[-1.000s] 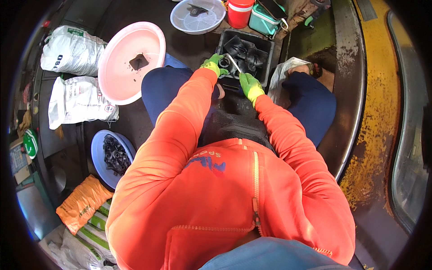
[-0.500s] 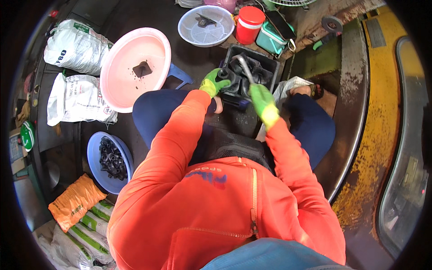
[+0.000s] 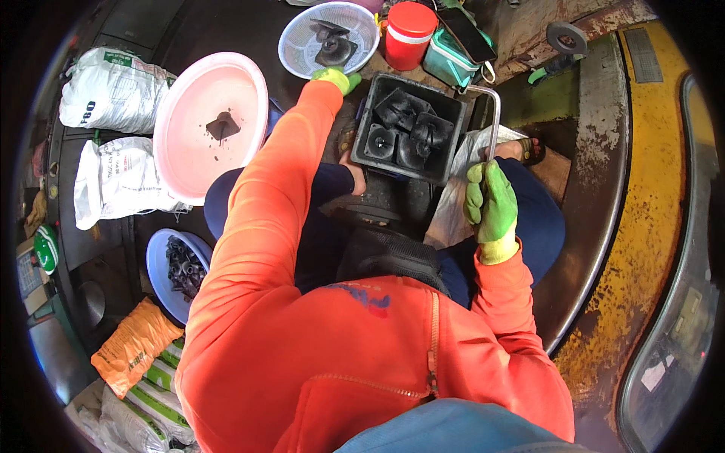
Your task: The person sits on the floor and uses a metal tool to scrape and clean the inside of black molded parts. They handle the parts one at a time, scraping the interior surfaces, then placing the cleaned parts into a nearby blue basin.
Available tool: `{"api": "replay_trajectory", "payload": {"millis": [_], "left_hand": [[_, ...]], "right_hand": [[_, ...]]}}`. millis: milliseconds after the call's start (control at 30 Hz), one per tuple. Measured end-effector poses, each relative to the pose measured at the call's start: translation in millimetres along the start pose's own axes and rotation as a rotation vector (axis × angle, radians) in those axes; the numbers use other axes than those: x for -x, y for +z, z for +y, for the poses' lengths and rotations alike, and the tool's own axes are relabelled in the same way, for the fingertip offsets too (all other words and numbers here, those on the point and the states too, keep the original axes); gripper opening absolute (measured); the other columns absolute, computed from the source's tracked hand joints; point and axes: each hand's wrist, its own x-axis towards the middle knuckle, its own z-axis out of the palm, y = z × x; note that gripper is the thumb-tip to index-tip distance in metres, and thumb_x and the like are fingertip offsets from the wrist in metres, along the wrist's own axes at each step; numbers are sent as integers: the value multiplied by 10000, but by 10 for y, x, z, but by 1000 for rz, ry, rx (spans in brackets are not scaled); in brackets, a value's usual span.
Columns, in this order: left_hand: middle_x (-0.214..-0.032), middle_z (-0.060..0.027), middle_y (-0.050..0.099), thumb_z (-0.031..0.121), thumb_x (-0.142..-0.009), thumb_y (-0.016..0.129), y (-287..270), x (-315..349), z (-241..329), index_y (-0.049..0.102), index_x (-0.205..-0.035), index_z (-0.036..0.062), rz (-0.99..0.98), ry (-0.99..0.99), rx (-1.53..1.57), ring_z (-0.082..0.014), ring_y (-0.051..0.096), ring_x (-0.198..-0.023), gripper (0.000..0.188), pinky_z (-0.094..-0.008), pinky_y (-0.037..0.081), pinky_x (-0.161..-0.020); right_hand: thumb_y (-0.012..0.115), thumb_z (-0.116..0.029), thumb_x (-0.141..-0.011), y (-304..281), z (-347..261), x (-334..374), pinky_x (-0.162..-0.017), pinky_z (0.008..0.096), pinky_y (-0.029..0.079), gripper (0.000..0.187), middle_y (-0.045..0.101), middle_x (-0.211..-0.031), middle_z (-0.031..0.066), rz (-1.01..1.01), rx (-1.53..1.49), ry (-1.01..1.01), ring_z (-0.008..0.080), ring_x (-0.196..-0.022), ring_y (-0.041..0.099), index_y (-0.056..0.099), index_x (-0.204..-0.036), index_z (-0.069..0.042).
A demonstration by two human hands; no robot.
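Note:
My left hand (image 3: 337, 78), in a green and yellow glove, reaches to the near rim of the white mesh basket (image 3: 291, 39). Its thumb stands apart from the fingers. Just beyond the fingertips, a black square-based part (image 3: 336, 51) lies in the basket, with another dark piece behind it. Gloved the same way, my right hand (image 3: 492, 200) is closed round a bent metal rod (image 3: 495, 121), whose hooked end points up and left. Between the hands stands a black crate (image 3: 361, 136) holding several black square-based parts (image 3: 411, 149).
On the left are a pink basin (image 3: 175, 162) with one dark piece, white sacks (image 3: 117, 87) and a blue basin (image 3: 160, 275) of black parts. Behind the crate stand a red jug (image 3: 408, 38) and a teal box (image 3: 448, 62). A yellow machine (image 3: 604, 302) borders the right.
My left hand has gone from the crate to the mesh basket, where a further black part now lies. My right hand has drawn the rod out of the crate toward the right.

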Motion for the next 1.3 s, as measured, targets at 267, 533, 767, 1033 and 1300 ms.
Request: {"api": "replay_trajectory", "payload": {"millis": [267, 533, 767, 1033, 1300], "left_hand": [[-1066, -160, 651, 345, -784, 665, -44, 692, 583, 629, -1101, 59, 305, 430, 167, -380, 609, -974, 428, -452, 485, -844], [-972, -121, 660, 284, -801, 647, 73, 995, 861, 682, -967, 157, 24, 273, 191, -328, 629, -923, 212, -430, 498, -770], [-714, -78, 602, 171, -765, 611, -354, 1653, 1139, 663, -889, 161, 504, 855, 71, -308, 595, -678, 135, -445, 465, -589], [-1152, -125, 627, 230, -649, 839, -247, 1984, 534, 558, -1230, 1, 215, 307, 963, -203, 590, -1064, 685, -328, 466, -929], [-1269, -116, 566, 253, -614, 860, 215, 1795, 160, 561, -1242, 56, 84, 428, 856, -240, 543, -1160, 723, -361, 431, -1000]], "right_hand": [[449, -347, -998, 33, 1, -8, -374, 215, 241, 343, 441, -569, 5, -28, -76, 7, 83, -415, 331, 566, -886, -45], [552, -328, -950, 16, 229, -208, -382, 198, 231, 300, 491, -598, -21, 66, 73, -34, 44, -422, 338, 590, -937, -31], [659, -375, -863, 222, 611, -1074, -418, 275, 307, 300, 527, -682, -11, 286, 6, 93, 88, -468, 401, 602, -968, -100], [679, -183, -840, 310, 1044, -1098, -372, 261, 262, 243, 471, -606, -27, 11, -62, 79, 82, -398, 350, 577, -1042, -94], [510, -410, -937, -21, 1409, -1075, -689, 324, 457, 394, 621, -824, 65, 64, 612, -97, 169, -744, 580, 635, -973, -38]]}}
